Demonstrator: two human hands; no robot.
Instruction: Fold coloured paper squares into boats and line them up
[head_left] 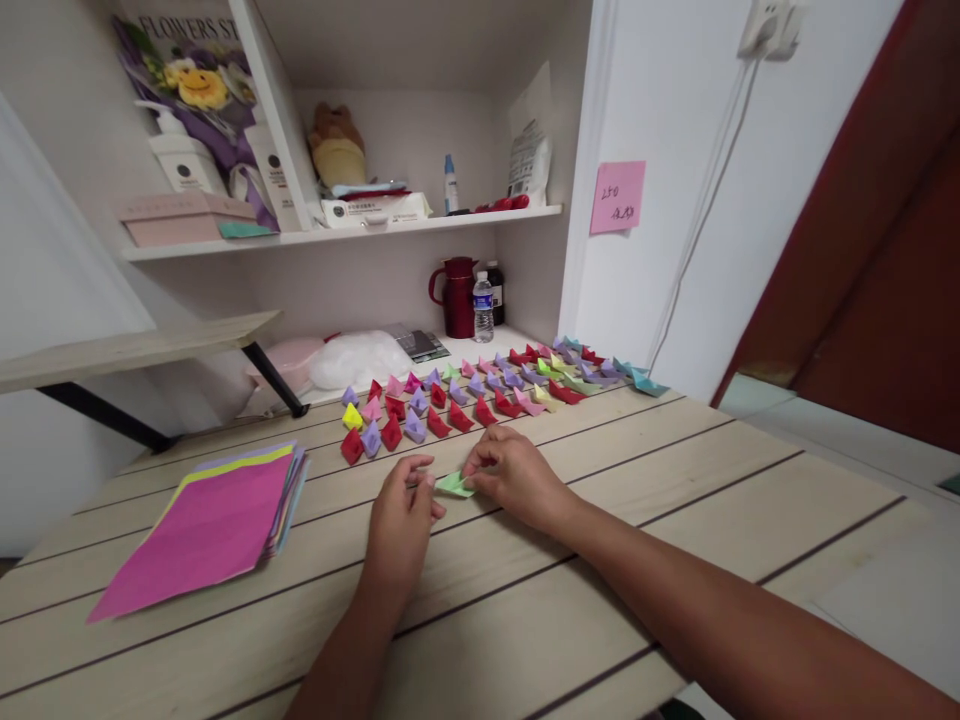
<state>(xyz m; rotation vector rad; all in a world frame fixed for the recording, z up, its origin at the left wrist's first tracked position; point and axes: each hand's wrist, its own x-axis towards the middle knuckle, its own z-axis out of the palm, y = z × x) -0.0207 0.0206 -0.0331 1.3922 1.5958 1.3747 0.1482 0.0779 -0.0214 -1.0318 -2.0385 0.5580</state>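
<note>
A small light green folded paper piece (454,485), shaped like a paper boat, is between my two hands just above or on the wooden table. With curled fingers, my left hand (401,512) is closed at the piece's left tip; its fingertips are partly hidden. My right hand (521,480) pinches the other end between thumb and fingers. Beyond the hands stand rows of folded paper boats in several colours, among them a red boat (438,424) and a purple boat (414,427) close by.
To the left lies a stack of coloured paper (202,530), magenta on top. A small raised wooden shelf (150,345) on black legs stands at the back left. Behind the boats are a dark red jug (458,300), a water bottle (483,308) and a plastic bag (360,360).
</note>
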